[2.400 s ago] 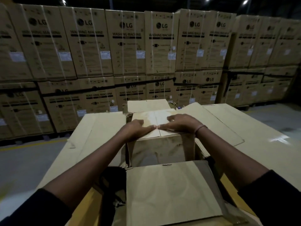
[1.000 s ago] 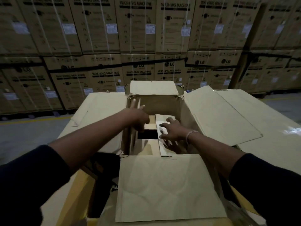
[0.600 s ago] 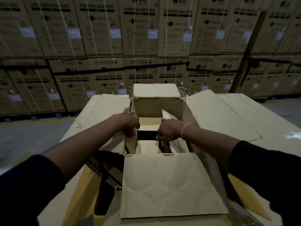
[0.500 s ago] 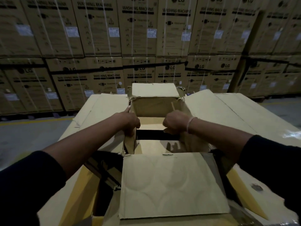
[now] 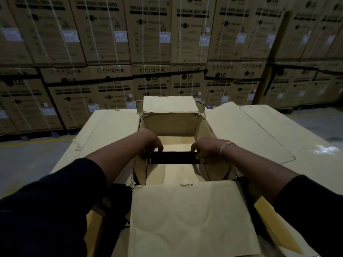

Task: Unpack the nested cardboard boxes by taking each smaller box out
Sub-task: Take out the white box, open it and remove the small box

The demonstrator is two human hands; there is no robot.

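Opening the inner box inside the outer one

Left hand point(image 5: 151, 143) and right hand point(image 5: 207, 148) curl their fingers over the side flaps of the inner cardboard box point(image 5: 171, 143), nested in the outer cardboard box point(image 5: 187, 219). Next, likely spread the flaps, then reach into the dark gap for a smaller box.

The smooth grey concrete floor point(image 5: 27, 164) carries everything here. A yellow painted line point(image 5: 35, 142) runs across it on the left. The big open brown cardboard box point(image 5: 241, 130) stands on it in the middle. Tall stacks of brown washing machine cartons point(image 5: 148, 34) stand on it behind.
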